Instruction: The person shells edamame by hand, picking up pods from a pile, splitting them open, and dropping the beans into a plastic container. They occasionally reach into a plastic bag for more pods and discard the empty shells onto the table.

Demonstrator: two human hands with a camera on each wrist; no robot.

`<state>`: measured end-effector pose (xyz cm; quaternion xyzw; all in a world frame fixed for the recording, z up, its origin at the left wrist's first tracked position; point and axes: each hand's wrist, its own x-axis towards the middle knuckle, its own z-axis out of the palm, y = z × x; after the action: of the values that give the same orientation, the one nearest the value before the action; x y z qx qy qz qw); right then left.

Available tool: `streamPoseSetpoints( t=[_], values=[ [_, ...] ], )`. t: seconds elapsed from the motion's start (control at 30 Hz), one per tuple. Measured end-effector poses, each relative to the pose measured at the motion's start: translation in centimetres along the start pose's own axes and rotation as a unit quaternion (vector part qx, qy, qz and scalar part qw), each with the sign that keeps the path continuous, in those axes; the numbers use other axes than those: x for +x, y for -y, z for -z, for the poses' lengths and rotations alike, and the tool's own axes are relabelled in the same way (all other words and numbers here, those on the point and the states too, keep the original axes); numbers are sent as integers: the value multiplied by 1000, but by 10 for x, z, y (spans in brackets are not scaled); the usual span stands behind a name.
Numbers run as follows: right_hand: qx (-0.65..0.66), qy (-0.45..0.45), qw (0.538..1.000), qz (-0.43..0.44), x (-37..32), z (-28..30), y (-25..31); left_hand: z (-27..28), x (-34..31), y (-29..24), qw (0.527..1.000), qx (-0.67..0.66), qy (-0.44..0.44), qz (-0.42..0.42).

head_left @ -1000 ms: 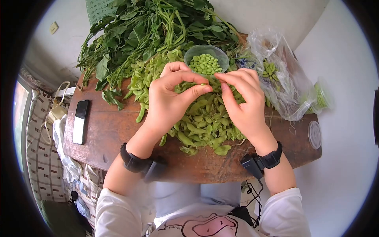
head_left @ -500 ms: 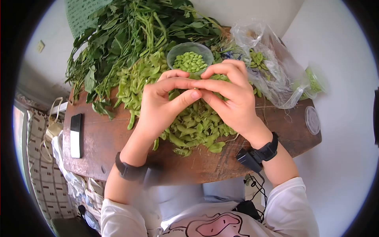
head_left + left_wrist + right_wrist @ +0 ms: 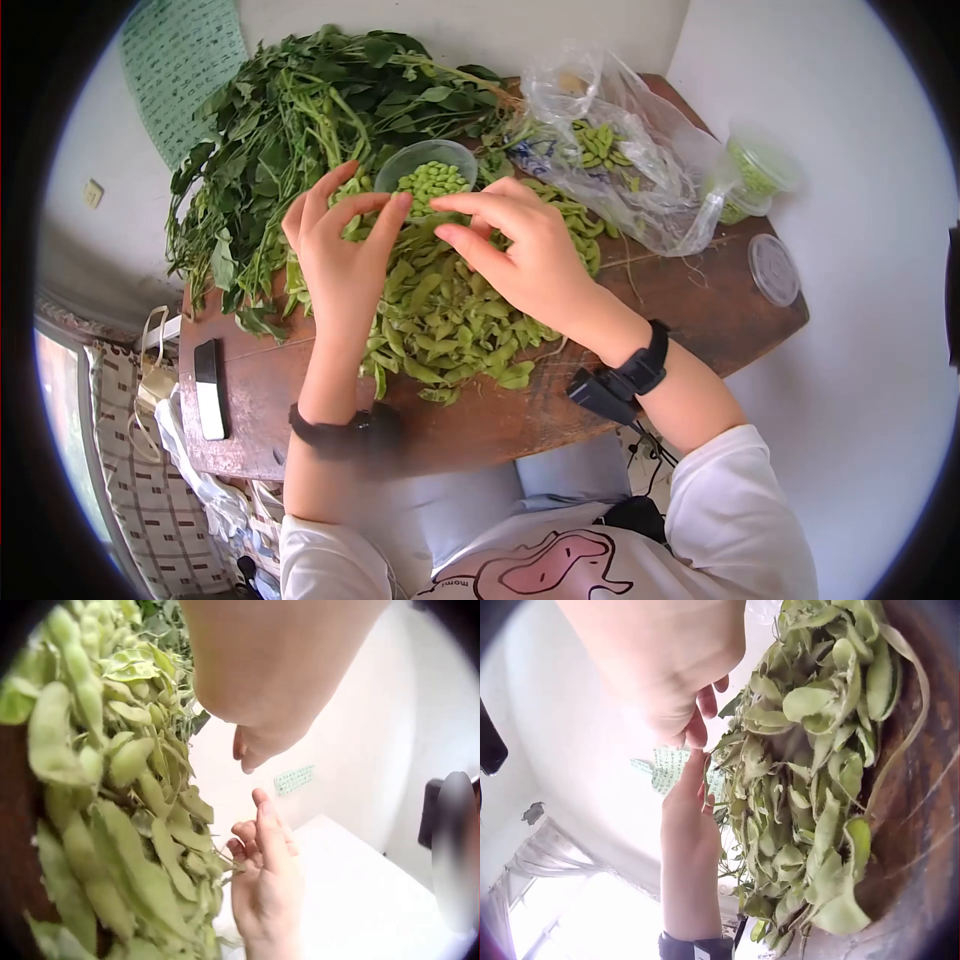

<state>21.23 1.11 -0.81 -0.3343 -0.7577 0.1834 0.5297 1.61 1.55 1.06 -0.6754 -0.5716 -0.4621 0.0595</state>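
Observation:
My left hand (image 3: pixel 338 240) is raised over the left side of a heap of green soybean pods (image 3: pixel 440 320), thumb and index fingertips together and the other fingers lifted. I cannot tell whether a small bean or pod lies between those tips. To its right, my right hand (image 3: pixel 535 245) hovers over the heap, thumb and index finger apart with a gap between them. Just behind the fingertips stands a clear plastic bowl (image 3: pixel 388 176) with shelled green beans (image 3: pixel 430 182) inside. In the right wrist view, split pods (image 3: pixel 832 892) lie at the heap's near edge.
Leafy bean stalks (image 3: pixel 290 130) cover the back left of the wooden table (image 3: pixel 680 320). At the back right lie a clear plastic bag (image 3: pixel 660 190) with some pods, a tub of beans (image 3: pixel 755 170) and a round lid (image 3: pixel 775 270). A phone (image 3: pixel 211 390) rests near the left edge.
My hands met fingertip to fingertip over the heap half a second ago; now they are apart, the left shifted leftward. The view has swung, moving the table's contents left in it.

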Motion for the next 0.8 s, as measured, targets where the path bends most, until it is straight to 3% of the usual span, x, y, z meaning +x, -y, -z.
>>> streamPoseSetpoints(
  t=[0.07,0.17,0.2,0.33,0.4,0.5,0.63,0.7,0.8],
  values=[
    [-22,-30,999,8,4,5,0,-11,6,8,1000,18,16,-16],
    [40,-78,984,-154,15,27,2,-26,11,16,994,89,44,-50],
    [28,-93,982,-159,21,40,3,-29,11,19,994,85,44,-54],
    [-118,-211,951,-190,34,87,-32,-28,11,26,996,65,29,-49],
    [-264,-188,917,-232,34,111,-47,-17,15,26,1000,-1,15,-16],
    [-361,-117,902,-207,13,135,-84,-8,10,30,1000,-15,-5,26],
    [-338,-83,898,-270,7,151,-105,-5,5,44,999,-26,-29,34],
    [-339,-12,885,-321,4,151,-108,-6,1,48,999,-8,-47,23],
    [-368,44,874,-315,-3,152,-116,-6,-4,47,998,-8,-61,32]
  ],
)
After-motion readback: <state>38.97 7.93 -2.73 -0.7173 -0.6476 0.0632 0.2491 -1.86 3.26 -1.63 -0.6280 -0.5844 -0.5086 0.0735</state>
